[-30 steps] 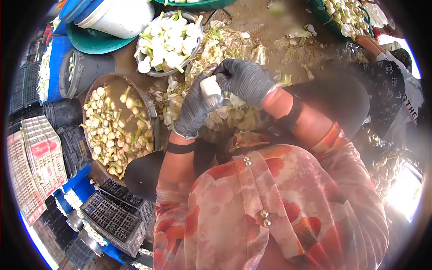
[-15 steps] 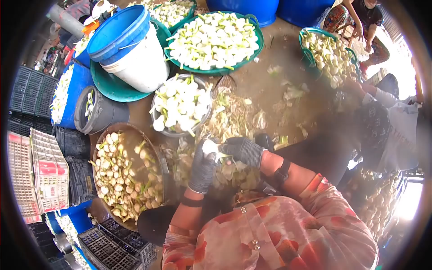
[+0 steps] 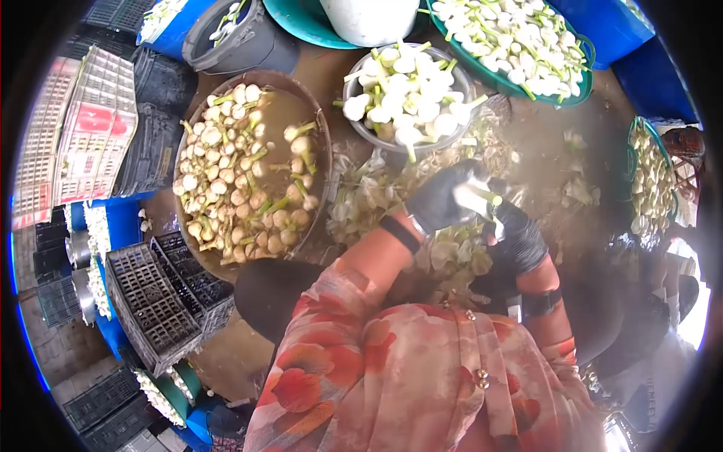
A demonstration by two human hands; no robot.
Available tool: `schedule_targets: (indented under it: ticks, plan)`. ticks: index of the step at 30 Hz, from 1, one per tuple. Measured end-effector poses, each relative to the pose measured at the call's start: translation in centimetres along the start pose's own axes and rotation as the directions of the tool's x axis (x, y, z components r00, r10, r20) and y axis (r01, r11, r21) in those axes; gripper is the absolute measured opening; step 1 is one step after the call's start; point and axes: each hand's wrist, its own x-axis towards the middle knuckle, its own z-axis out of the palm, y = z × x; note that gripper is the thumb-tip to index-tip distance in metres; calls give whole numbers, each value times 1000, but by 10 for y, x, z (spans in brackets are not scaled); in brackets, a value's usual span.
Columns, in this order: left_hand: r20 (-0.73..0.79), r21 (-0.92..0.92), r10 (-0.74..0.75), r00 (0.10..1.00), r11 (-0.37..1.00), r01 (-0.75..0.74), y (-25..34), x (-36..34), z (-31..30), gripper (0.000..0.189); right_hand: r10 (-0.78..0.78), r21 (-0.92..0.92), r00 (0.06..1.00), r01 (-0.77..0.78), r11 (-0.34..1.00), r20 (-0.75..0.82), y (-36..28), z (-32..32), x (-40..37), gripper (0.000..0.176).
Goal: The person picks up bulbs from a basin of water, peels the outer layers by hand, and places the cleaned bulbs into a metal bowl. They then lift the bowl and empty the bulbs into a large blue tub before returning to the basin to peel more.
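My left hand (image 3: 444, 200), in a dark glove, grips a white peeled bulb with a green stalk (image 3: 476, 197). Touching the same bulb from the right is my gloved right hand (image 3: 516, 239); whether it holds a tool is hidden. Both hands hover over a heap of pale peelings (image 3: 444, 260) on the ground. Just beyond them stands a metal bowl (image 3: 360, 129) piled with white peeled bulbs. To the left is a large round basin (image 3: 320, 139) of muddy water with several unpeeled bulbs floating in it.
A green tray (image 3: 520, 89) of peeled bulbs lies at the back, a grey bucket (image 3: 241, 45) and white bucket (image 3: 369, 19) behind the basin. Black crates (image 3: 162, 297) and stacked white crates (image 3: 86, 128) stand left. Another green basket (image 3: 651, 181) and another person's hand (image 3: 685, 143) are right.
The view has swung to the left and tilted, so the basin sits nearer the centre. My hands stay together on the bulb and now lie lower right of the metal bowl.
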Motion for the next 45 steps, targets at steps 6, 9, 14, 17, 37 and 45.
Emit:
schedule_targets:
  ticks: [6,9,14,17,37,45]
  plan:
    - [-114,445,31,993,895,23,17,-7,-64,33,-157,-853,987,102,512,23,66,18,11,20]
    - [-75,75,35,997,997,-30,39,12,-54,39,459,-901,877,-77,427,143,40,18,29,20]
    - [-236,249,294,926,940,-235,107,132,-20,54,433,-660,863,-169,732,260,58,50,29,40]
    - [69,462,270,960,845,-271,164,156,11,45,526,-597,767,-239,766,368,43,48,38,51]
    - [-555,463,709,435,-171,870,271,-138,-290,41,623,-742,712,-217,634,323,8,46,39,33]
    - [-541,298,731,415,-295,908,221,-176,-290,53,591,-690,798,-365,625,113,-12,42,25,49]
